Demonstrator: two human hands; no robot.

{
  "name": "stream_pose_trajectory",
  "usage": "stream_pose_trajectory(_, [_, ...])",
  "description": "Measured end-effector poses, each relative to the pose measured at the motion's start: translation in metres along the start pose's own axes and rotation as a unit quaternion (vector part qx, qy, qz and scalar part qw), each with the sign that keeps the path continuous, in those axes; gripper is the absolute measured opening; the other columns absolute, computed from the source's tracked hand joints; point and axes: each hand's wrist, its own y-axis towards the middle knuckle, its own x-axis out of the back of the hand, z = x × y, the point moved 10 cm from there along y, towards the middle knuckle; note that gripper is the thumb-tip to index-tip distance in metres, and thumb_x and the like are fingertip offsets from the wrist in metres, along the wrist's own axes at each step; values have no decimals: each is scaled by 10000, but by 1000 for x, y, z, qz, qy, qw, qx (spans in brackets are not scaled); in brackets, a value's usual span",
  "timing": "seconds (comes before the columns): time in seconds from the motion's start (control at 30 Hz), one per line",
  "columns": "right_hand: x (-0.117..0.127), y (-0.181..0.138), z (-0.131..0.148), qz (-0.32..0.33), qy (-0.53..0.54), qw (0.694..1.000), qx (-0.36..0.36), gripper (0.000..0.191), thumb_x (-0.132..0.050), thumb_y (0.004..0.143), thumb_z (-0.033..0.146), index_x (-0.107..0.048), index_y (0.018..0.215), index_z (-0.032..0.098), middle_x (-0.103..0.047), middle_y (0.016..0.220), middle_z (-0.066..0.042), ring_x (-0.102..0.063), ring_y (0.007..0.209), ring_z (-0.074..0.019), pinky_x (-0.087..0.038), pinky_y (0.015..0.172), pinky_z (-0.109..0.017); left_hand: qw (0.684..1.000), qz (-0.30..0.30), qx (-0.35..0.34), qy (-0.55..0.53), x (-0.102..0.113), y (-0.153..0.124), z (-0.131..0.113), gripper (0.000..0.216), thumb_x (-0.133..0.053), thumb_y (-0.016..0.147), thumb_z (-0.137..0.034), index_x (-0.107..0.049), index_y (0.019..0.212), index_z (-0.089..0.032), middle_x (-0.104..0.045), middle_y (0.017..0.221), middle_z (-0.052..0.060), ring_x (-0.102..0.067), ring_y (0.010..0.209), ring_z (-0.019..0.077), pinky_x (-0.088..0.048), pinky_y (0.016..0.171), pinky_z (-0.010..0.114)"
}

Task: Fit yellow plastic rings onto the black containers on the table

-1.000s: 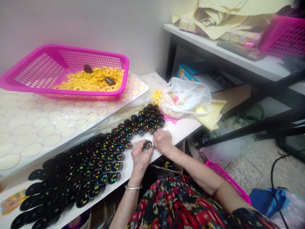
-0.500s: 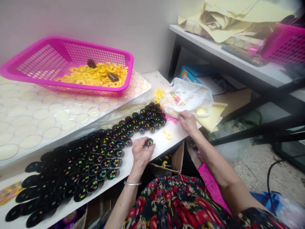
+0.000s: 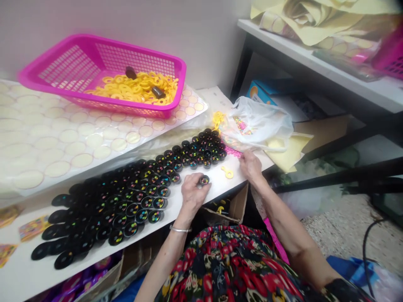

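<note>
fingertips (image 3: pixel 200 187) of the left hand (image 3: pixel 192 193) pinch a small black cap (image 3: pixel 205 180) with coloured dots, set on the white table (image 3: pixel 222 186) just beside the rows of black caps (image 3: pixel 132 197). the right hand (image 3: pixel 251 164) rests at the table edge with fingers bent down, and whether it grips anything cannot be told. a yellow ring piece (image 3: pixel 227 172) lies between the two hands, a plastic bag (image 3: pixel 261 123) sits just beyond, and a pink basket (image 3: pixel 72 69) stands well back.

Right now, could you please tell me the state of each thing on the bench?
left hand, pinching the black cap on the table
right hand, resting at table edge, grip unclear
yellow ring piece, lying loose between the hands
pink basket, part-filled with yellow rings
plastic bag, crumpled, slumped
</note>
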Motion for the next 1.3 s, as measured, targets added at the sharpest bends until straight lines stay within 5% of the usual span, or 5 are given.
stream_pose_trajectory(0.1, [7,-10,26,2,113,992,48,94,-476,766,189,-567,742,182,-556,742,-48,-521,708,-189,-394,642,-303,1000,14,21,-10,-4,-1,4,195,-652,630,-217,-654,825,-203,-649,782,15,-542,747,170,-457,693,294])
stream_pose_trajectory(0.2, [6,-35,81,68,249,952,165,90,-483,799,198,-550,739,193,-531,735,-20,-525,712,-156,-417,668,-276,999,24,32,-12,-8,-2,7,211,-662,633,-233,-661,843,-211,-652,799,16,-548,761,170,-455,692,287])
stream_pose_trajectory(0.37, [-7,-74,143,128,214,925,286,156,-443,851,174,-571,762,178,-522,754,-36,-511,730,-152,-405,673,-270,999,41,10,6,-10,-3,3,146,-645,655,-245,-656,797,-213,-624,750,8,-525,749,166,-431,684,277])
stream_pose_trajectory(1.13, [-18,-74,157,154,85,948,265,261,-406,826,110,-568,631,172,-468,680,-32,-458,659,-148,-348,590,-264,999,45,-4,-10,-10,-4,-1,122,-580,676,-164,-645,765,-215,-612,704,-3,-504,717,157,-411,675,273])
stream_pose_trajectory(1.3, [-18,-70,147,180,206,928,253,176,-461,821,143,-601,721,179,-509,731,-21,-497,683,-139,-391,624,-262,999,47,0,3,-11,-3,0,116,-601,666,-188,-651,765,-219,-607,695,-2,-511,723,162,-413,660,271])
